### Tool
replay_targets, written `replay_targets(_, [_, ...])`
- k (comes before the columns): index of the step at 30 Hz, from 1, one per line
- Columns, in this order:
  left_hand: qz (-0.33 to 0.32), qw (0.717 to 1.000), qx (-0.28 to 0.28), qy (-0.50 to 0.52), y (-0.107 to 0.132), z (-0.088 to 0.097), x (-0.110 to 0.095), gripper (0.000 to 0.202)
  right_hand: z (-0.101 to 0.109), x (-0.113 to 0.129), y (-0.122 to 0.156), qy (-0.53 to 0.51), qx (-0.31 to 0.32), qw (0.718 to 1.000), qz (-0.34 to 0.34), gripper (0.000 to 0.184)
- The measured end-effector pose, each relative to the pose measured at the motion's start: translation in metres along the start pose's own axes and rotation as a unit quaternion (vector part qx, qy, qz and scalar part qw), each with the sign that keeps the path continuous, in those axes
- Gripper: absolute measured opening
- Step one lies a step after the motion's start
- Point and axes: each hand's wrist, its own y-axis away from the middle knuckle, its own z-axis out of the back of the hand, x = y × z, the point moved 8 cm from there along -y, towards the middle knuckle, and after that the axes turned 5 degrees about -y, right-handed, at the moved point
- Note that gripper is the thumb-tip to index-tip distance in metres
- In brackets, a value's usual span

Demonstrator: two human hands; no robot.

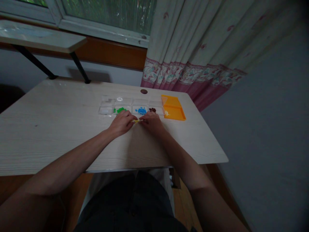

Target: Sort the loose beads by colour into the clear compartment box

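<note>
My left hand [122, 123] and my right hand [152, 122] meet over the table, fingertips pinched on a small yellow piece [136, 121] between them. The piece is too small to name its kind. Just beyond my hands stand clear plastic boxes with raised lids. Green pieces [120, 110] lie in one, blue pieces [142, 111] in another, and dark brown pieces [152, 110] in a third, partly behind my right hand. To the right an orange box [177, 113] lies open with a few small white pieces [166, 113] inside.
The pale wooden table [72, 135] has a round brown disc [144, 91] near its back edge. At the back left, a raised shelf [43, 38] stands on black legs. A flowered curtain [178, 48] hangs behind the table, and a wall [260, 122] rises at the right.
</note>
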Motion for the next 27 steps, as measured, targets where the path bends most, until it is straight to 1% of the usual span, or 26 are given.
replay_targets(4, [0.006,1.0,0.0,-0.005,0.0,0.002,0.001,0.025,-0.003,0.003,-0.002,-0.015,-0.02,1.0,0.014,0.016])
replay_targets(9, [0.018,1.0,-0.006,0.008,0.001,0.003,0.003,0.02,-0.005,-0.002,-0.001,-0.062,-0.047,0.996,0.034,0.011])
replay_targets(14, [0.023,0.999,-0.013,0.033,0.001,0.005,0.004,0.019,-0.003,-0.011,-0.002,-0.098,-0.069,0.992,0.038,0.011])
replay_targets(19, [0.023,0.999,-0.018,0.037,-0.001,0.003,0.004,0.021,-0.001,-0.012,-0.004,-0.141,-0.082,0.985,0.051,0.009])
replay_targets(23, [0.012,0.999,-0.024,0.043,-0.002,0.005,-0.001,0.024,0.003,-0.007,-0.002,-0.207,-0.098,0.971,0.071,0.016])
replay_targets(27, [-0.002,0.999,-0.026,0.04,-0.003,0.012,-0.009,0.019,0.002,-0.002,-0.002,-0.242,-0.081,0.964,0.074,0.03])
